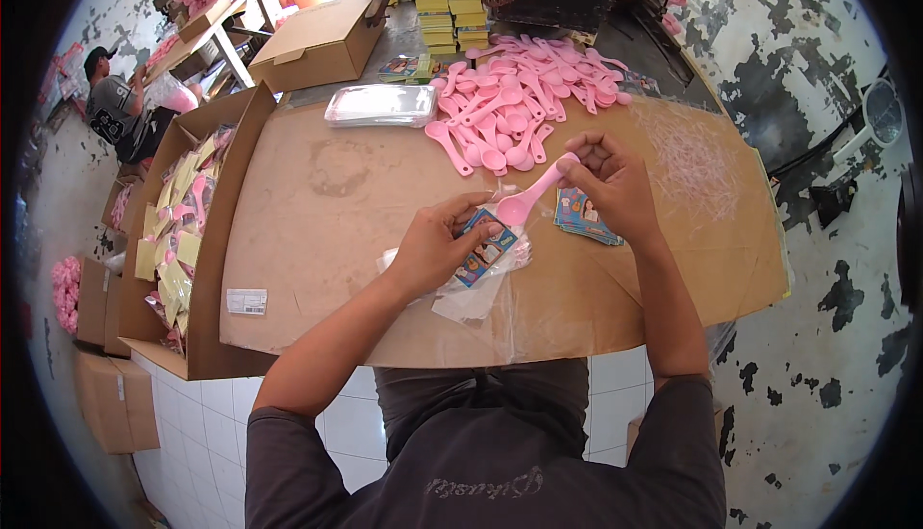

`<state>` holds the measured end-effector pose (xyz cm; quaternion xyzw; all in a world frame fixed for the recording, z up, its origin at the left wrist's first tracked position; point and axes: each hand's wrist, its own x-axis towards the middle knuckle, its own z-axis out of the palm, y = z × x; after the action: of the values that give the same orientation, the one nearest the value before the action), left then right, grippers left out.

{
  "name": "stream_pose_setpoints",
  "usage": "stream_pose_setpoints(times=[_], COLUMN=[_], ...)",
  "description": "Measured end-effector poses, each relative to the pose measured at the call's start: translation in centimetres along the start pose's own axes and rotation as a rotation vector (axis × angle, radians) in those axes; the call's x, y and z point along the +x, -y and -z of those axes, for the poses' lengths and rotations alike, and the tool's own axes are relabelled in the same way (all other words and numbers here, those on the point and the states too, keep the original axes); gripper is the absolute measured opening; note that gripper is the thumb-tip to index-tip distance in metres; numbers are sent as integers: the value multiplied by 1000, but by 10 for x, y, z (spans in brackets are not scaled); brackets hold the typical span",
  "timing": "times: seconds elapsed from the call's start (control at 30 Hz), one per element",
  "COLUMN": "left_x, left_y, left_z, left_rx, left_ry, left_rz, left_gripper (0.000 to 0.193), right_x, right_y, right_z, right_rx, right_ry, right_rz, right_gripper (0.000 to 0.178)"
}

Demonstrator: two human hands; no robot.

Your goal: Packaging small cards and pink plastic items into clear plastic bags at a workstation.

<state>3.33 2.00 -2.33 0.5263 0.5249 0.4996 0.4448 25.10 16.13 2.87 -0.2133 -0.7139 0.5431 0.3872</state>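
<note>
My right hand [612, 188] pinches the handle end of a pink measuring spoon [535, 190], its bowl pointing down and left. My left hand [435, 242] grips a small blue printed card [487, 249] with the thumb on top. The spoon's bowl reaches the card's upper edge, where clear film shows; whether it lies inside a bag I cannot tell. Under the left hand lie clear plastic bags [468, 304]. Beside my right hand is a stack of similar cards [583, 221]. Beyond both hands, a large heap of pink spoons [524, 87] spreads over the table.
A long open carton [252, 159] at the left holds packed pink spoons and yellow cards. Clear bags [380, 106] lie stacked behind, near a closed cardboard box [312, 43] and yellow card stacks [450, 10]. Thin plastic strips [687, 154] cover the right side. Another person [120, 106] sits far left.
</note>
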Motion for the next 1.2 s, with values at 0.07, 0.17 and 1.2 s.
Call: stream_pose_setpoints(times=[0.07,0.17,1.2], left_x=[-1,-1,-16], left_y=[-4,-4,-66], left_z=[1,0,5], left_rx=[-37,-57,154], left_ry=[5,7,18], left_rz=[10,17,-405], left_gripper=[41,40,61], right_x=[0,-2,5], right_y=[1,2,112], right_z=[0,-4,-28], right_rx=[-10,49,-769], right_ry=[13,51,249], right_rz=[0,-21,495], right_gripper=[20,19,10])
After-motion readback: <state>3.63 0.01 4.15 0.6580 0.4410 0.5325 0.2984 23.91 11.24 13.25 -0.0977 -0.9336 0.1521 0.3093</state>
